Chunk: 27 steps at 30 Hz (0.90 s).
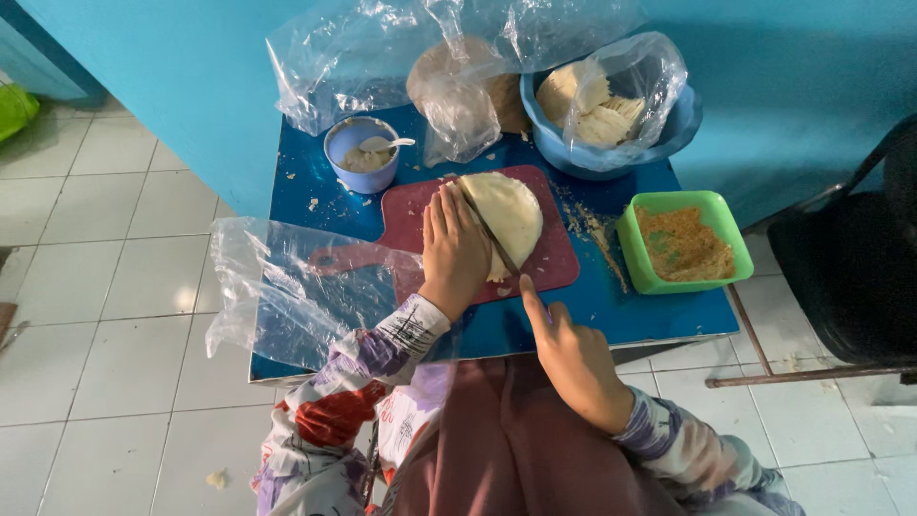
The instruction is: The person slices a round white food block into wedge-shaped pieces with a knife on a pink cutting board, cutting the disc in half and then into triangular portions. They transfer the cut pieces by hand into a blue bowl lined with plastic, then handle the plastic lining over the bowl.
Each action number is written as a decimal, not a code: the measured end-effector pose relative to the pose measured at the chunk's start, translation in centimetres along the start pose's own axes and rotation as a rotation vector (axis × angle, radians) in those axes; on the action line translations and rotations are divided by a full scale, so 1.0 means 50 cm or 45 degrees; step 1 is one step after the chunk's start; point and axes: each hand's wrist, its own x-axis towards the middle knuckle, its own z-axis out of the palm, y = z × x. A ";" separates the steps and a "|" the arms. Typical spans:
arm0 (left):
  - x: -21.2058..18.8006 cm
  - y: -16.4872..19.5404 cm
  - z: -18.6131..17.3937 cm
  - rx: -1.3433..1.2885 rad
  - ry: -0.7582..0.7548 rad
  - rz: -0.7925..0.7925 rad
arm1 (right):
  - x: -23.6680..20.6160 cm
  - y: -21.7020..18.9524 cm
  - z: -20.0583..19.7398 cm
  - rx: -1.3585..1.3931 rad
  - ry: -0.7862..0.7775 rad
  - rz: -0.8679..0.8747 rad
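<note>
Nearest, a knife (497, 244) is gripped by the closed right hand (573, 358), its blade laid across a pale round wrapper (506, 215). That wrapper is pressed flat by the open left hand (454, 248) on a red cutting board (554, 258) mid-table (611, 311). Farther off, a green crumb tray (683, 244) and blue bowls (361, 153) are seen.

Soft even daylight, faint shadows, glare on the clear plastic bags (315, 67), mild wide-angle stretching at edges
</note>
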 end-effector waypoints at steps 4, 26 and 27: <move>-0.002 -0.004 0.003 0.052 0.003 -0.003 | 0.035 0.012 0.040 0.082 0.094 -0.006; 0.011 -0.010 0.003 0.015 0.000 0.002 | 0.010 0.011 0.029 0.025 0.028 -0.030; 0.011 -0.011 0.004 0.013 0.000 0.001 | 0.018 0.012 0.036 0.042 0.032 -0.049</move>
